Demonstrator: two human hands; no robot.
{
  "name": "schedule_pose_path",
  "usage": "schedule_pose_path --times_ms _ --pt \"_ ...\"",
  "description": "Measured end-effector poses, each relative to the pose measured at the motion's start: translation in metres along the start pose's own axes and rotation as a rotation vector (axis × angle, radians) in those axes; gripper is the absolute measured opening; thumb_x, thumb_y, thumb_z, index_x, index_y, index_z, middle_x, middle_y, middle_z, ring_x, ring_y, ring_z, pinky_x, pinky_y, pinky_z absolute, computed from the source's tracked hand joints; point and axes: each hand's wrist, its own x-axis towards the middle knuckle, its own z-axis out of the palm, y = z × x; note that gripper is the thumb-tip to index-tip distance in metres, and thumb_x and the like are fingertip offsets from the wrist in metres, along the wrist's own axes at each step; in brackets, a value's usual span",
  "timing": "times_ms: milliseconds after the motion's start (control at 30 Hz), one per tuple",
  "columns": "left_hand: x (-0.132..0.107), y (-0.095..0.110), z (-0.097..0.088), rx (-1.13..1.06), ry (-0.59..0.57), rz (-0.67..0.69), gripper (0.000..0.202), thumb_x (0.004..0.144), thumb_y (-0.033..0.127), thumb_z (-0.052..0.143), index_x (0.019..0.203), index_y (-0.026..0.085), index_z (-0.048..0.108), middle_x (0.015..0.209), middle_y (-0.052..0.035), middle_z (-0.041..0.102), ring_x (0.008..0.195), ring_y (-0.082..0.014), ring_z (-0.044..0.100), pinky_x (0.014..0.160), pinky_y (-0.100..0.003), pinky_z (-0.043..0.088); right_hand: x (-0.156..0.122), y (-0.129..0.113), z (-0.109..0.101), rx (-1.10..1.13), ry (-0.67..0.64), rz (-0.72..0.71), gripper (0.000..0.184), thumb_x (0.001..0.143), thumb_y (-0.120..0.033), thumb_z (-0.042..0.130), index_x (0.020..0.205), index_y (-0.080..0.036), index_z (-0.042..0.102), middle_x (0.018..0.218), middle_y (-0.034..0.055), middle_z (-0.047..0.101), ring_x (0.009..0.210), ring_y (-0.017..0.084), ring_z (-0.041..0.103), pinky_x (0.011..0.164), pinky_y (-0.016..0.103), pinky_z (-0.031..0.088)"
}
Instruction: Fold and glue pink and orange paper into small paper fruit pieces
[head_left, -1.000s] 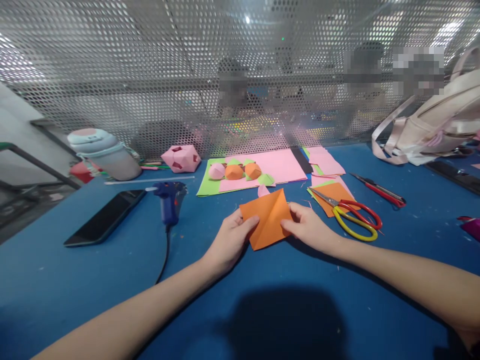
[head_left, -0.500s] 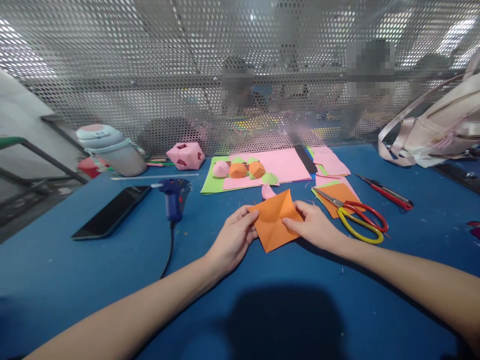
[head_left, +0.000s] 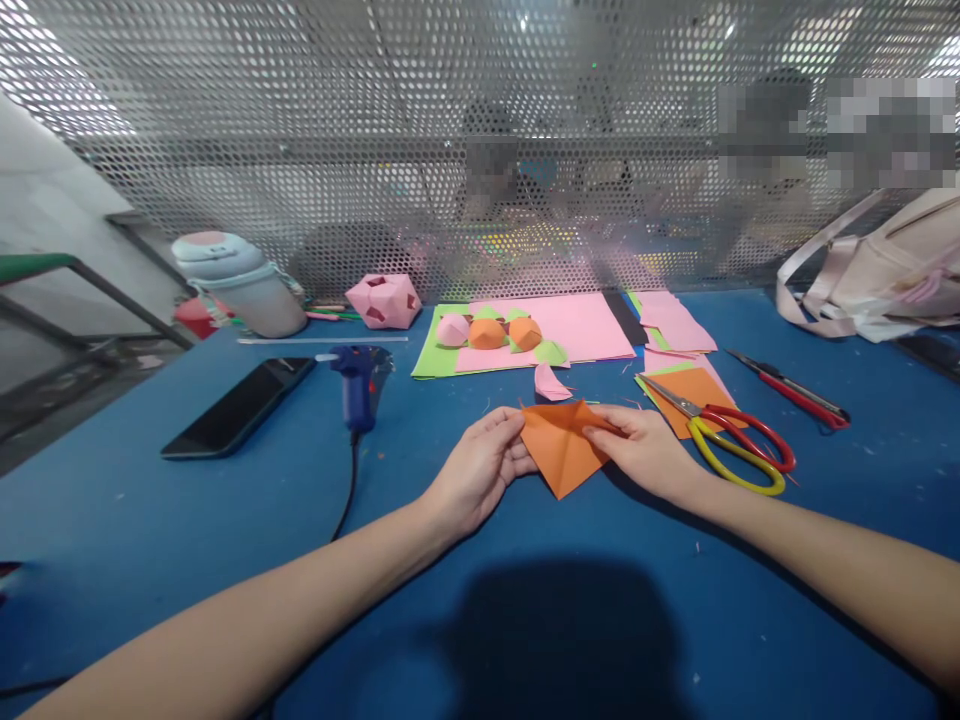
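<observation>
An orange sheet of paper [head_left: 562, 452], creased and partly folded, is held just above the table between both hands. My left hand [head_left: 487, 462] pinches its left corner, thumb on top and fingers behind. On the right side, my right hand [head_left: 641, 445] grips the paper with the thumb on its face; most of those fingers are hidden. Just beyond the paper lies a small curved pink paper piece [head_left: 551, 383]. Scissors [head_left: 731, 430] with one red and one yellow handle rest on an orange sheet [head_left: 694, 385] right of my right hand.
A blue glue gun [head_left: 360, 385], a phone [head_left: 240, 408] and a bottle [head_left: 251, 290] stand or lie left. Folded paper pieces [head_left: 487, 333] sit on pink and green sheets [head_left: 577, 325]. A pink paper ball [head_left: 385, 300], a utility knife [head_left: 795, 390] and a bag [head_left: 892, 270] are also there.
The orange paper has gone from nearly flat to partly folded, its upper edge drawn in and one corner now pointing down toward me. The view has shifted slightly.
</observation>
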Motion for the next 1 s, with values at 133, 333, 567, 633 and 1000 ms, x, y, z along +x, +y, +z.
schedule_pose_path --times_ms 133,333,567,633,1000 --pt "0.0028 0.0001 -0.0027 -0.02 -0.009 0.005 0.008 0.086 0.02 0.053 0.081 0.014 0.054 0.081 -0.0087 0.067 0.074 -0.019 0.068 0.07 -0.033 0.055 -0.0011 0.0049 -0.0015 -0.093 -0.018 -0.164 0.039 0.08 -0.006 0.047 0.109 -0.023 0.068 0.109 0.0016 0.069 0.101 0.015 0.065 0.095 0.033 0.051" --pt "0.0055 -0.0001 -0.0052 -0.029 0.056 0.029 0.009 0.086 0.014 0.049 0.086 0.013 0.058 0.084 -0.0121 0.07 0.08 -0.02 0.069 0.071 -0.03 0.055 -0.0046 0.0085 -0.0014 -0.226 -0.053 -0.467 0.036 0.086 -0.006 0.043 0.111 -0.019 0.066 0.115 0.0082 0.066 0.109 0.015 0.061 0.095 0.032 0.051" --pt "0.0068 0.0017 -0.0058 -0.075 0.058 0.031 0.012 0.086 0.016 0.048 0.089 0.012 0.058 0.09 -0.0148 0.071 0.082 -0.0214 0.069 0.076 -0.036 0.055 -0.0056 0.0059 -0.0018 -0.337 -0.067 -0.592 0.032 0.089 -0.006 0.043 0.11 -0.017 0.065 0.121 0.012 0.061 0.111 0.015 0.058 0.091 0.029 0.053" --pt "0.0068 0.0025 -0.006 -0.087 0.065 0.029 0.011 0.086 0.015 0.048 0.088 0.012 0.058 0.09 -0.0153 0.071 0.083 -0.0213 0.069 0.077 -0.036 0.055 -0.0053 0.0044 -0.0018 -0.353 -0.072 -0.612 0.032 0.089 -0.005 0.043 0.11 -0.015 0.065 0.121 0.0135 0.06 0.113 0.016 0.057 0.091 0.028 0.053" --pt "0.0031 0.0022 0.0001 -0.244 0.014 -0.052 0.017 0.088 0.028 0.051 0.083 0.014 0.059 0.089 -0.0118 0.07 0.088 -0.0213 0.067 0.081 -0.034 0.054 -0.0057 0.0046 -0.0028 -0.385 -0.048 -0.542 0.031 0.09 -0.009 0.044 0.114 -0.017 0.062 0.124 0.0138 0.058 0.115 0.019 0.056 0.094 0.036 0.052"
